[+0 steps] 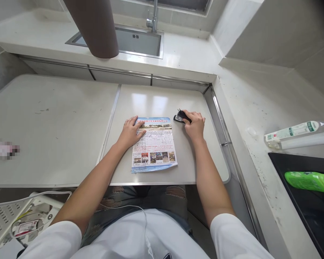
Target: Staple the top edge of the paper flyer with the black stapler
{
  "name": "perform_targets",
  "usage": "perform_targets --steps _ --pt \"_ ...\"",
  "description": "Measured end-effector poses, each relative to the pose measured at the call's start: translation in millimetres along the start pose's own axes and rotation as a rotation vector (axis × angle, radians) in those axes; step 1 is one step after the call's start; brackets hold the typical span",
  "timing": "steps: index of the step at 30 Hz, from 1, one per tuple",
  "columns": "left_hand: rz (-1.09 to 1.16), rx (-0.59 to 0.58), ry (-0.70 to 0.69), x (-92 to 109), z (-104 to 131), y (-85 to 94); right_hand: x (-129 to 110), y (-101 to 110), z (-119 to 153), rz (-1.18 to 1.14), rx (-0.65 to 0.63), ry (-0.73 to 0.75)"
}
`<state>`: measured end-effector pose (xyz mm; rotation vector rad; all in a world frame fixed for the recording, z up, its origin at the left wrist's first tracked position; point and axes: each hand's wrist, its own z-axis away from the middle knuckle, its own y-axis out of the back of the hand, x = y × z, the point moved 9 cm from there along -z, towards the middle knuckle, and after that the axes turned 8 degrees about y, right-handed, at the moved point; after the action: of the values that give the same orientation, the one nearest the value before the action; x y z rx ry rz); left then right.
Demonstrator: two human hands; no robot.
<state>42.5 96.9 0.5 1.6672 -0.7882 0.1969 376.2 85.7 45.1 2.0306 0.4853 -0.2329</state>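
A printed flyer (153,144) with blue edges, red and black text and a row of small photos lies flat on the white table (78,144). Its lower right corner curls up slightly. My left hand (132,131) rests on the upper left part of the flyer, fingers spread and pressing on the paper. To the right of the flyer, my right hand (196,126) grips a black stapler (180,116). The stapler's front end points left, apart from the paper; my fingers cover its rear part.
A counter with a steel sink (140,43) and faucet (152,21) runs behind the table. A brown pipe (97,28) stands before the sink. On the right ledge lie a clear bottle (294,133) and a green bottle (309,181). A white perforated rack (5,226) stands lower left.
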Motion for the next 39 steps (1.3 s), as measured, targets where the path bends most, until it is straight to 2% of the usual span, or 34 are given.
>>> perform_targets --steps 2,6,15,21,29,36,39 --pt "0.005 -0.011 -0.004 -2 0 -2.4 2 -4 1 -0.003 -0.060 0.004" --pt "0.025 -0.004 -0.006 -4 -1 0.7 -11 -12 2 -0.096 -0.169 0.119" --pt "0.103 0.145 0.057 -15 -1 20.7 -31 -13 6 -0.219 -0.297 0.265" --pt "0.053 0.241 0.172 -31 -2 23.2 -39 -14 9 -0.192 -0.302 0.292" --pt "0.083 0.334 0.188 -31 0 32.3 -31 -12 4 -0.104 -0.216 0.203" --pt "0.035 0.239 0.287 -25 1 34.8 -51 -16 10 -0.265 -0.330 0.370" --pt "0.004 0.201 0.326 -25 1 33.4 -57 -17 12 -0.299 -0.339 0.387"
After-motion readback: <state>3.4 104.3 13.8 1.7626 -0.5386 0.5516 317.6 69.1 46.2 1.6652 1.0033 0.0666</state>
